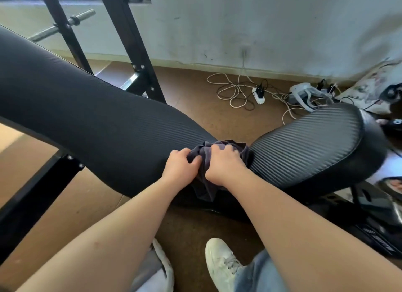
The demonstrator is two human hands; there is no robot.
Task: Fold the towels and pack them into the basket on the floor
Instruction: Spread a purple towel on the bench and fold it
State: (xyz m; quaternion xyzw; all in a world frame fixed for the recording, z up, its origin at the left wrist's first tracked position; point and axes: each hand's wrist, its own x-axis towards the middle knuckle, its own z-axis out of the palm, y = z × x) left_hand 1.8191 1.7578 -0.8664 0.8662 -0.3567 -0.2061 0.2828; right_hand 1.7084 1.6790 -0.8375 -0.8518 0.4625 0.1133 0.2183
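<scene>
A crumpled dark grey towel (237, 149) lies bunched in the dip between the long back pad (87, 117) and the seat pad (309, 144) of a black weight bench. My left hand (179, 169) grips the towel's left side with curled fingers. My right hand (225, 165) presses down on top of the bunch, fingers closed into the cloth. A corner of the towel hangs down below my wrists. No basket is in view.
Black bench frame uprights (130, 44) and a barbell bar (65, 25) stand at the back left. White cables and a power strip (258, 94) lie on the brown floor near the wall. My white shoes (221, 263) are below. Cluttered bags sit at the right.
</scene>
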